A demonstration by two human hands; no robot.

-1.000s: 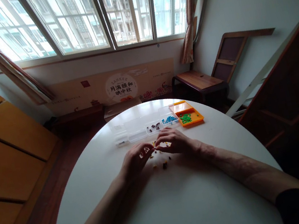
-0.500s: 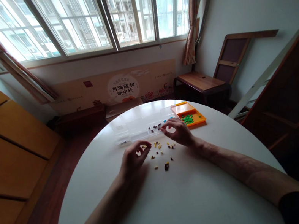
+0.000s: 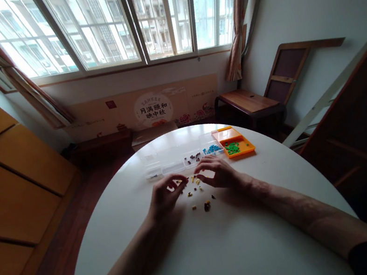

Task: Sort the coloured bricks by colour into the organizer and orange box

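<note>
My left hand hovers low over the table's middle, thumb and fingertips pinched on a small dark piece, probably a toy brick. Facing it from the right, my right hand has its thumb and index tips close together near that piece; whatever lies between them is too small to make out. Under and between both hands are scattered small yellow bricks, partly hidden by my fingers. Nearer to me sits a little dark brown cluster, with a single yellow brick to its left.
Behind my hands lies an open clear compartment box, holding dark pieces and blue pieces. An orange box with green pieces adjoins it on the right. All stand on a round white table.
My right hand has come down and left from above the clear box toward my left hand, uncovering the blue pieces. My left hand keeps its pinch, nearly still. The view has shifted slightly.
</note>
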